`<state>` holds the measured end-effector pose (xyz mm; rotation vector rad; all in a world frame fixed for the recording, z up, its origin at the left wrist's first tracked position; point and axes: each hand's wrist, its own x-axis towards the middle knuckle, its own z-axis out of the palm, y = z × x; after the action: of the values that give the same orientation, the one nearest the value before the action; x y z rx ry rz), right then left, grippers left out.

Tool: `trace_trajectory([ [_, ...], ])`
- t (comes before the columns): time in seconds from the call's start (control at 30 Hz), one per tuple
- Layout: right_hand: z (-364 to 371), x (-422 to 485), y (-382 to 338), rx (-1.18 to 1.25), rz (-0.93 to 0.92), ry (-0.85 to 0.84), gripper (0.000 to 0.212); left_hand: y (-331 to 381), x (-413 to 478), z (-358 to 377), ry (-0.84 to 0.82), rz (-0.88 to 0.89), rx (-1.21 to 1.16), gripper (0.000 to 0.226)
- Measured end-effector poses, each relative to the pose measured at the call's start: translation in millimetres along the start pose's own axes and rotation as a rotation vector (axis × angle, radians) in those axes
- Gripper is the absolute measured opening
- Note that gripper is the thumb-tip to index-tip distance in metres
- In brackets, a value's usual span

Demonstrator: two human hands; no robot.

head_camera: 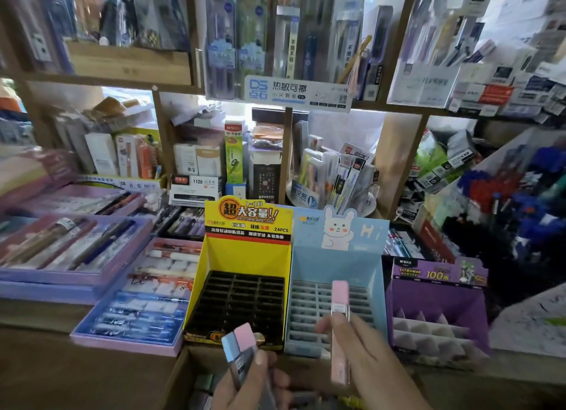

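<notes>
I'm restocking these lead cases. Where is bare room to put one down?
The grey slots in the blue box, ahead of the right hand, look empty, as do the black slots in the yellow box. Bare counter lies front-left of the lilac pen tray. Shelves behind are crowded.

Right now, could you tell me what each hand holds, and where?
The right hand pinches a pink lead case mid-length; the left hand grips two lead cases by their lower ends.

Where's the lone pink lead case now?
Head view, right of centre: the pink case stands upright in the right hand, over the light blue display box, right of the yellow box.
</notes>
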<state>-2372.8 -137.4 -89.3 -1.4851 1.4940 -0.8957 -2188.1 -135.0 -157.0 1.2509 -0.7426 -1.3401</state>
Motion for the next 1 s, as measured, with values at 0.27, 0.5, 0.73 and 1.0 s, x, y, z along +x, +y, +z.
trace_trajectory([
  [0.27, -6.8, 62.9, 0.4, 0.023, -0.211, 0.25, 0.016, 17.1, -20.5, 6.3, 0.095, -0.22, -0.325, 0.02],
  [0.5, 1.0, 102.3, 10.6, -0.026, -0.21, 0.255, 0.015, 29.2, -30.0, 6.1, 0.153, -0.245, -0.29, 0.014],
  [0.73, 5.3, 109.8, 15.7, -0.183, -0.24, 0.254, 0.021, 21.0, -22.3, -0.8, 0.076, -0.228, -0.283, 0.017],
  [1.0, 10.1, 117.5, 12.7, -0.275, -0.241, 0.294, 0.013, 13.0, -15.1, -1.9, 0.071, -0.208, -0.252, 0.019],
])
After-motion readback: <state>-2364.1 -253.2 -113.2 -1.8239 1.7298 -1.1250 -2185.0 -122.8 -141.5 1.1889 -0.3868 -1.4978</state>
